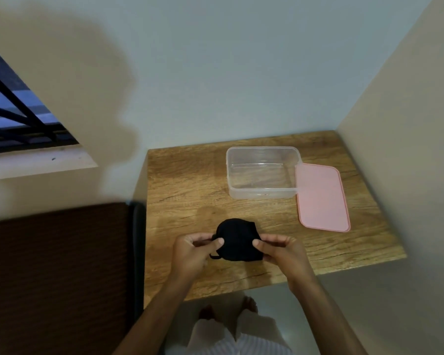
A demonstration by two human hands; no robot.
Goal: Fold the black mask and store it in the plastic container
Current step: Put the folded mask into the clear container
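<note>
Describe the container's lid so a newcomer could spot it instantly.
Start at the wooden table in the corner. On its far right part stands the clear plastic container, open and empty. The lid lies flat against its right side: the only pink thing there, a rounded rectangle, nearer the right wall.

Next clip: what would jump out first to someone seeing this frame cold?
The black mask, pinched at each side between the left hand and the right hand above the near part of the wooden table. Behind it stands the clear plastic container, open and empty, with its pink lid lying flat on the table at its right side.
</note>
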